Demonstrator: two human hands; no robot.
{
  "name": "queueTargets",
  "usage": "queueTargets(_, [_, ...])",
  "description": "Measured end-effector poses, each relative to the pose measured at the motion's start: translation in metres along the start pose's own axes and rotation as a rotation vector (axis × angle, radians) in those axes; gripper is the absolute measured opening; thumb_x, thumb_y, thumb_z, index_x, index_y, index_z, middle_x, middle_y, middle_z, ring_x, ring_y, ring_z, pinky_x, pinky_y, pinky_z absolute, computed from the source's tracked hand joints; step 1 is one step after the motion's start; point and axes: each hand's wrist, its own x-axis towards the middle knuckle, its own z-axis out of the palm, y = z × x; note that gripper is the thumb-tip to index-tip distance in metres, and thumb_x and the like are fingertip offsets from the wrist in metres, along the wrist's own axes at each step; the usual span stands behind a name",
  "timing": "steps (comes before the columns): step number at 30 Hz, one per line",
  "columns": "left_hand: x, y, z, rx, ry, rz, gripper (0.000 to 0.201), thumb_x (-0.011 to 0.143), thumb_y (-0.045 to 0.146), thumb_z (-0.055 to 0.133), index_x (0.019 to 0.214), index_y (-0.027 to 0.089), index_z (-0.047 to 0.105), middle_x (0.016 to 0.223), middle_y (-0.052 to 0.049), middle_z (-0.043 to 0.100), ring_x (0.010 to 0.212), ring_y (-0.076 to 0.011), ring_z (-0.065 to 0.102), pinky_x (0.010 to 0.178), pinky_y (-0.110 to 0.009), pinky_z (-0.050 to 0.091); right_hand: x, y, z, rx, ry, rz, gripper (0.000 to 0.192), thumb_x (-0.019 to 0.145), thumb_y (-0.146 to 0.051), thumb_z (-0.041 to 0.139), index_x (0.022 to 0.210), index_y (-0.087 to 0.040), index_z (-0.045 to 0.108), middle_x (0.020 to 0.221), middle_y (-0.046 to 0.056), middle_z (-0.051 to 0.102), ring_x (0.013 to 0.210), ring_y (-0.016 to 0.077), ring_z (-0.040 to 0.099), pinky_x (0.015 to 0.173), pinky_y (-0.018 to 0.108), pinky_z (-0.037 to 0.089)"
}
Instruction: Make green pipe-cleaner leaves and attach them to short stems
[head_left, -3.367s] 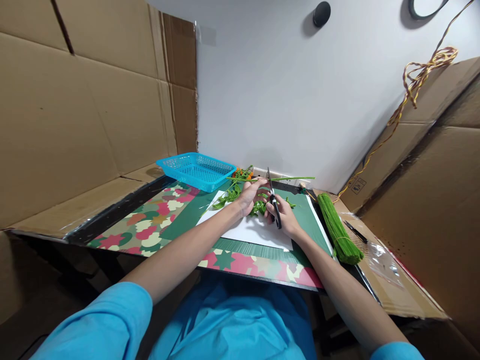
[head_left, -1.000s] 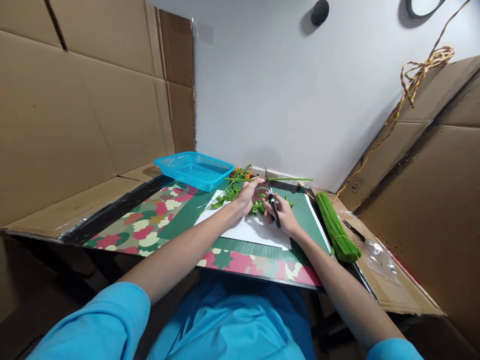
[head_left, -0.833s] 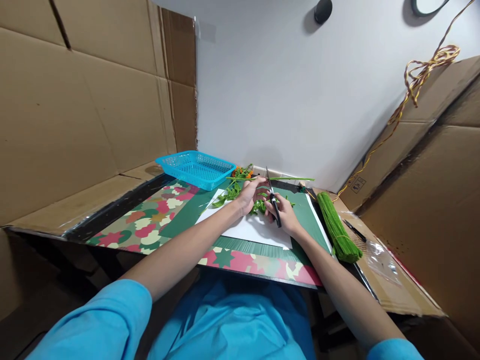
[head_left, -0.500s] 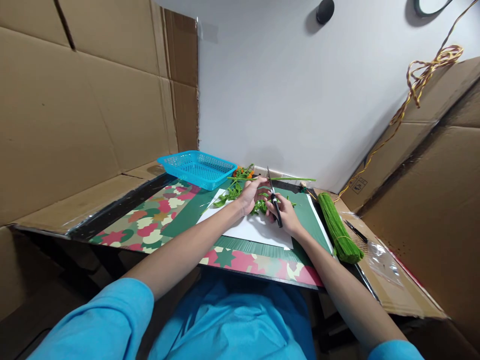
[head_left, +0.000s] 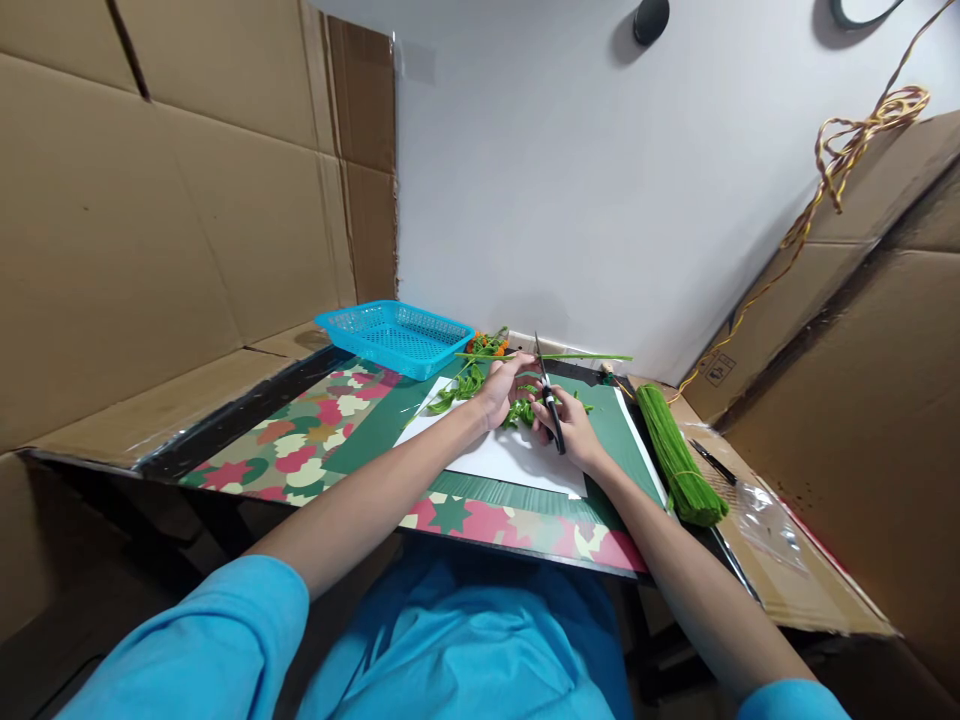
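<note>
Nothing moved, stem [head_left: 589,357] pinched btw L hand [head_left: 498,393] fingertips, R hand [head_left: 576,430] curled round scissors [head_left: 550,402]

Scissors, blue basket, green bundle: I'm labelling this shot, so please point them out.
Scissors [head_left: 550,402], head view: handle, near the blades.
Blue basket [head_left: 403,345], head view: perforated floor.
Green bundle [head_left: 676,450], head view: middle of its length.

You have soft light, dark shadow beneath the desk [head_left: 292,425], and glare on the plastic bag [head_left: 771,532] by the desk's right edge.
</note>
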Motion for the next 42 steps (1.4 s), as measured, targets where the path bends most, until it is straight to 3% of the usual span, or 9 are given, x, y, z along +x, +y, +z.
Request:
queueTargets(20, [-0.0008, -0.0005, -0.0006, 0.02, -0.004, 0.003, 0.025, 0.074, 0.03, 0.081, 0.087, 0.016, 0.066, 0.078, -0.004, 0.073, 0.057, -0.0131, 0.067, 0.044, -0.022, 0.046, -0.0021, -0.0027, 0.0012, -0.038, 0.034, -0.008, 0.047, 0.089, -0.063, 0.074, 0.112, -0.023, 0.064, 0.068, -0.003, 0.062, 0.048, 0.0146, 0.054, 0.05, 0.029, 0.046])
queueTargets(25, [-0.0013, 0.0, 0.0008, 0.007, 0.013, 0.009, 0.03, 0.071, 0.03, 0.086, 0.087, 0.015, 0.066, 0.075, -0.001, 0.069, 0.055, -0.0118, 0.065, 0.041, -0.021, 0.039, -0.0035, -0.0011, -0.0005, -0.079, 0.084, -0.01, 0.047, 0.087, -0.062, 0.076, 0.109, -0.022, 0.065, 0.068, -0.002, 0.062, 0.049, 0.0155, 0.054, 0.05, 0.029, 0.046])
queueTargets(32, [-0.0023, 0.0014, 0.002, 0.009, 0.033, 0.014, 0.036, 0.07, 0.031, 0.091, 0.09, 0.015, 0.066, 0.082, -0.001, 0.07, 0.055, -0.0101, 0.064, 0.04, -0.021, 0.038, -0.0036, -0.0033, -0.0011, -0.13, 0.155, -0.035, 0.045, 0.085, -0.06, 0.077, 0.107, -0.023, 0.066, 0.071, 0.001, 0.066, 0.06, 0.0209, 0.063, 0.05, 0.03, 0.047])
queueTargets(42, [-0.0011, 0.003, -0.0004, -0.009, 0.017, 0.017, 0.029, 0.075, 0.028, 0.088, 0.094, 0.015, 0.07, 0.091, -0.006, 0.076, 0.055, -0.0111, 0.066, 0.04, -0.021, 0.04, -0.0048, -0.0031, -0.0016, -0.165, 0.194, -0.031, 0.045, 0.084, -0.059, 0.079, 0.107, -0.022, 0.068, 0.068, 0.001, 0.068, 0.057, 0.0201, 0.061, 0.05, 0.03, 0.046])
